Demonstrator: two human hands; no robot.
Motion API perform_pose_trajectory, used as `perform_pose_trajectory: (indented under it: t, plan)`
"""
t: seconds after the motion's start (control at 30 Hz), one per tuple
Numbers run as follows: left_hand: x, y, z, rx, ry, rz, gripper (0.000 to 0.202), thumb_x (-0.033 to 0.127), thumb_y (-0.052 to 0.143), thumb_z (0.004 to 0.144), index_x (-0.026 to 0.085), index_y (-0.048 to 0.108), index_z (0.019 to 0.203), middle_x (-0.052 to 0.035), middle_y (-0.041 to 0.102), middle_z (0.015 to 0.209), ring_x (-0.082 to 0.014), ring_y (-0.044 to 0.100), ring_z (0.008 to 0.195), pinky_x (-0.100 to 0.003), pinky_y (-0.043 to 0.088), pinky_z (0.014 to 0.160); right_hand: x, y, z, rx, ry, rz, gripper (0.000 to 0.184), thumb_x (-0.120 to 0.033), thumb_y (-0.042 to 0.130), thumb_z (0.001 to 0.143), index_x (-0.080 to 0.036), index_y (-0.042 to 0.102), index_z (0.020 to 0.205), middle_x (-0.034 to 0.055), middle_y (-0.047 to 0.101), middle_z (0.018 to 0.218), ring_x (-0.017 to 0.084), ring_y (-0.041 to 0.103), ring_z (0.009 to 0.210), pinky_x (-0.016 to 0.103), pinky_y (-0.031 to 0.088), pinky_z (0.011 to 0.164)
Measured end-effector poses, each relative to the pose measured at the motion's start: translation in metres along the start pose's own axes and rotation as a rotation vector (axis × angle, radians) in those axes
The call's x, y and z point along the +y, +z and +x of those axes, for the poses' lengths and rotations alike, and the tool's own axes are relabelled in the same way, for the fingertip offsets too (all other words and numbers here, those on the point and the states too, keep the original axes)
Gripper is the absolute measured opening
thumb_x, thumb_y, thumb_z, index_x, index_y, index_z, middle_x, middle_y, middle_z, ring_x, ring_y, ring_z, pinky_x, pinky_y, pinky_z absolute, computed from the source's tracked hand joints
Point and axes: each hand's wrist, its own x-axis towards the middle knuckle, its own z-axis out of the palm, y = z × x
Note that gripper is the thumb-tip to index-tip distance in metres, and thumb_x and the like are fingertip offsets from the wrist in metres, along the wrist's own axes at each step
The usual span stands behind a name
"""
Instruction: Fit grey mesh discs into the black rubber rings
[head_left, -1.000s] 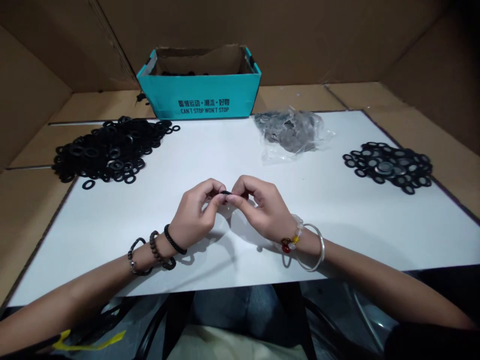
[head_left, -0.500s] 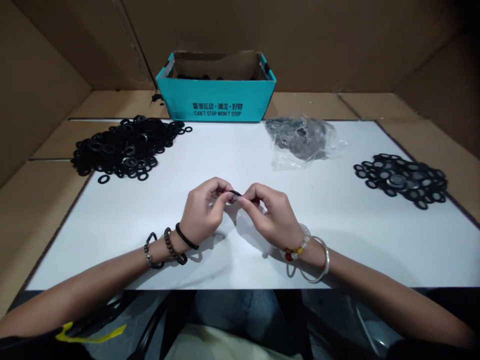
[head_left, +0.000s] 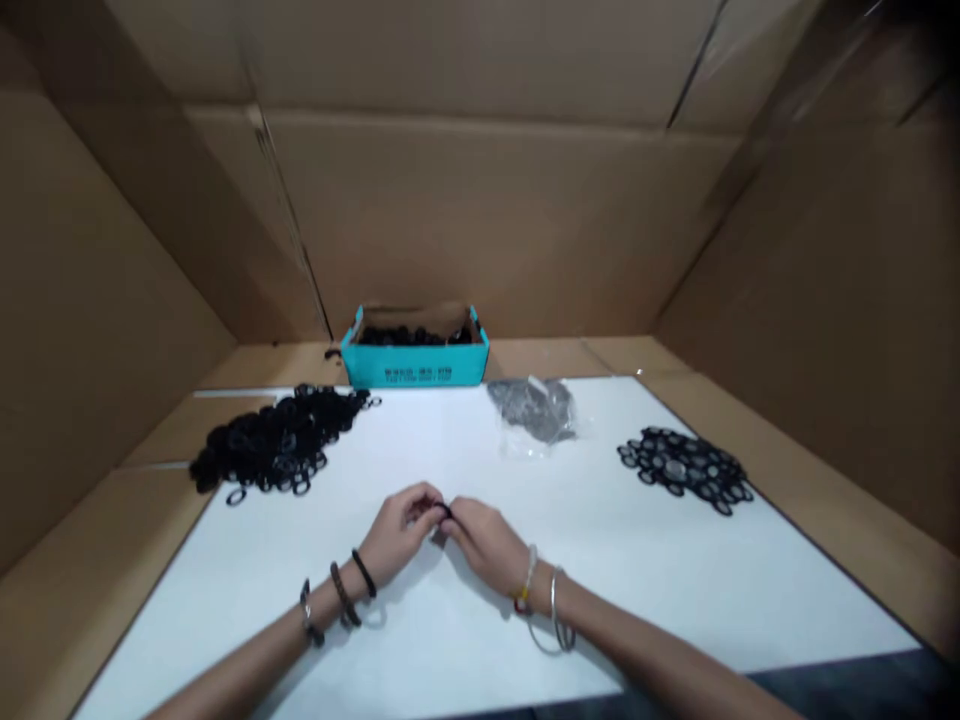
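My left hand [head_left: 403, 532] and my right hand [head_left: 486, 543] meet over the middle of the white board. Between their fingertips is a small black ring [head_left: 444, 510], pinched from both sides. Fingers cover most of it, and blur hides whether anything sits inside it. To the left lies a large heap of black rings [head_left: 277, 440]. A clear plastic bag of grey discs [head_left: 534, 410] rests beyond my right hand. Farther right is a flat pile of black rings with grey centres [head_left: 686, 466].
At the back stands a turquoise cardboard box [head_left: 416, 366] with black pieces inside. Tall cardboard walls [head_left: 480, 220] enclose the white board [head_left: 420, 640] on the left, back and right. A few stray black bits lie left of the box.
The view has tilted up, so everything sits lower and looks smaller, and more back wall shows. My hands still pinch the black ring, the right hand's fingers now closer together.
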Motion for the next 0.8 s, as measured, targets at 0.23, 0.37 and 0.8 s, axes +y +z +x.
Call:
perform_pose_trajectory:
  t: [0.23,0.37,0.8]
  plan:
    - [-0.02,-0.001,0.015,0.015,-0.022,-0.308,0.047,0.058,0.072,0.054,0.016,0.055,0.065,0.0006,0.049,0.058,-0.0145,0.046,0.06,-0.026,0.035,0.059,0.01,0.018,0.019,0.177,-0.075,0.074,0.041,-0.047,0.028,0.085,-0.02,0.026,0.054,-0.0031,0.031,0.049,0.011,0.033,0.048,0.025,0.027,0.047]
    - [-0.028,-0.001,0.021,0.074,-0.011,-0.32,0.049,0.06,0.073,0.05,0.016,0.055,0.064,0.0016,0.047,0.055,-0.013,0.043,0.056,-0.026,0.031,0.056,0.018,0.024,0.027,0.215,-0.12,0.045,0.046,-0.054,0.025,0.081,-0.02,0.022,0.051,-0.0033,0.025,0.046,0.011,0.028,0.044,0.025,0.022,0.044]
    - [-0.005,-0.004,0.009,0.093,-0.23,-0.364,0.035,0.042,0.076,0.057,0.011,0.063,0.067,-0.0013,0.06,0.059,-0.0101,0.047,0.054,-0.023,0.034,0.054,0.009,-0.002,0.012,0.118,-0.053,0.123,0.016,-0.028,0.043,0.087,-0.017,0.053,0.081,0.002,0.05,0.07,0.014,0.046,0.066,0.027,0.04,0.065]
